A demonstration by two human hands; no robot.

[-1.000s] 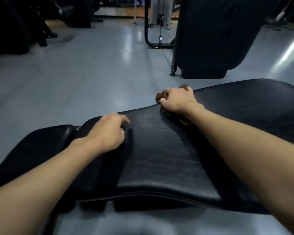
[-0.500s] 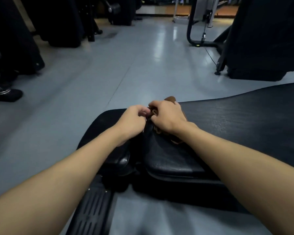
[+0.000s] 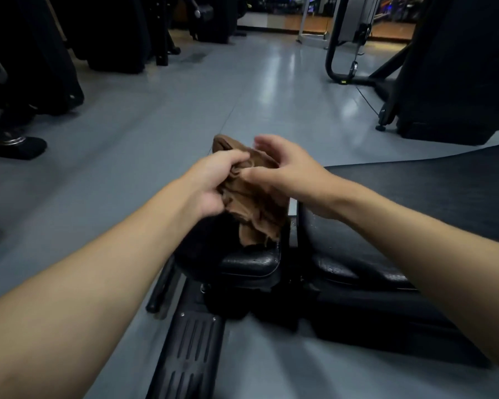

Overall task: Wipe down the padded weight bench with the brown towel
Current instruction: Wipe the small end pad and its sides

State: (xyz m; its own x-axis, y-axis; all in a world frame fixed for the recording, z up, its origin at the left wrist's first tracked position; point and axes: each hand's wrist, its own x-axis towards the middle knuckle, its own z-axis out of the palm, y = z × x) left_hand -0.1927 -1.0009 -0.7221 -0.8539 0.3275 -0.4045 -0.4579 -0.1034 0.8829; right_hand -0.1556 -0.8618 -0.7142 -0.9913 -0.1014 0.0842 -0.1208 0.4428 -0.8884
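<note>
The brown towel (image 3: 254,205) hangs bunched in the air above the gap between the bench's small seat pad (image 3: 248,263) and its long black back pad (image 3: 415,191). My left hand (image 3: 213,180) is shut on the towel's upper left folds. My right hand (image 3: 283,168) pinches the towel with thumb and forefinger, its other fingers spread and blurred above the cloth. The towel's lower end dangles just over the seat pad.
A ribbed black foot plate (image 3: 190,352) of the bench frame lies on the grey floor below my arms. Dark machines stand at the left (image 3: 41,67) and a covered machine at the far right (image 3: 458,67). A cable machine frame (image 3: 349,38) is behind it.
The towel has come up off the back pad's edge and hangs in the air. My left hand joined the right on it, and the view has shifted left toward the seat end.
</note>
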